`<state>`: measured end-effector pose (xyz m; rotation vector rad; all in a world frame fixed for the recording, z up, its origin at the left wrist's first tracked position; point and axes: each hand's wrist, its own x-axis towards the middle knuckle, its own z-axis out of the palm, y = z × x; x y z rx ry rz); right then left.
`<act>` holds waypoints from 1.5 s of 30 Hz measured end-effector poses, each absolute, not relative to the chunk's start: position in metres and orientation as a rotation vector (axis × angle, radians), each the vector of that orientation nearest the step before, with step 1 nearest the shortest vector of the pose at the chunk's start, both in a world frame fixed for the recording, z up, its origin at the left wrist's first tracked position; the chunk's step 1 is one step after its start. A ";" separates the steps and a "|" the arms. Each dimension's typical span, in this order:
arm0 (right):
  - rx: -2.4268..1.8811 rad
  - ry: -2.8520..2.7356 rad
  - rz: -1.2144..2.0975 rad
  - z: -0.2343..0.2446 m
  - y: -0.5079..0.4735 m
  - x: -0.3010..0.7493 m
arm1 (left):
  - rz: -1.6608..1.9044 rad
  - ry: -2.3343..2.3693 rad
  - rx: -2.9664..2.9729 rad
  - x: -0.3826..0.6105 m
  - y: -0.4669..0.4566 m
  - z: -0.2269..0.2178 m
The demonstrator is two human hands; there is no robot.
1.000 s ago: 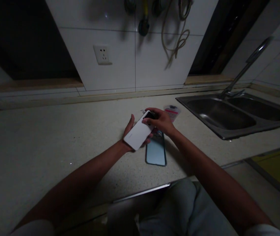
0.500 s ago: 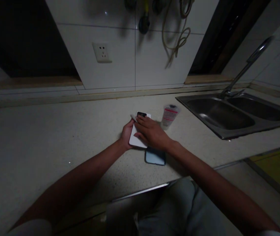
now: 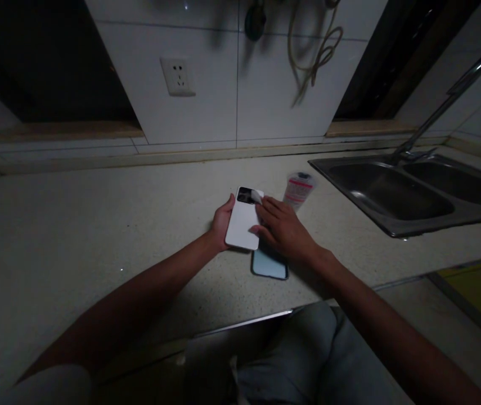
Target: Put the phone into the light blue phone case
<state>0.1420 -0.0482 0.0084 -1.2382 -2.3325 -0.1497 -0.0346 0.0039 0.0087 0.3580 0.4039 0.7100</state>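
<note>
A white smartphone, back side up, is gripped along its left edge by my left hand, thumb near the top corner. My right hand lies over the phone's right edge. From under its fingertips sticks out a small pale wipe or cloth, which touches the dark camera block at the top. Partly beneath the phone and right hand, a light blue phone case rests on the counter. Just beyond the right hand stands a clear tube with red print, blurred and partly covered by the hand.
The pale speckled countertop runs up to a tiled wall with a power socket and a hanging cord. To the right is a steel double sink with a tall faucet. The counter's front edge is close to my legs.
My right hand has slid across the phone from left to right, taking the wipe over the camera to the right edge. More of the phone's back shows. The view has tilted slightly down.
</note>
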 end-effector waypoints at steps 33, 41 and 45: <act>-1.016 -2.439 0.006 0.009 -0.096 0.131 | 0.855 0.401 0.335 -0.034 0.006 -0.001; -1.299 -2.266 0.015 0.013 -0.058 0.106 | 0.727 0.450 0.394 -0.030 0.008 -0.002; -1.353 -2.248 0.050 0.020 -0.047 0.077 | 0.745 0.355 0.344 -0.025 0.006 -0.003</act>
